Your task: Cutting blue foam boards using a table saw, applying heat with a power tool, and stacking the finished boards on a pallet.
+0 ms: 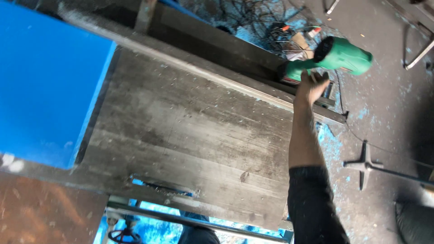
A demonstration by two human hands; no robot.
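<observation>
My right hand [311, 86] reaches far out over the far edge of a large grey metal sheet [190, 135]. Its fingers close around the handle of a green power tool [339, 56], which sits just past the sheet's raised steel edge bar [217, 74]. My black sleeve covers the forearm near the bottom of the view. My left hand is out of sight.
A blue panel [45, 86] lies at the left, a rusty plate [40, 212] at the lower left. Tangled cables [271, 27] lie behind the tool. A metal cross-shaped stand [364, 165] and a bent rod [418, 52] rest on the paint-speckled floor at right.
</observation>
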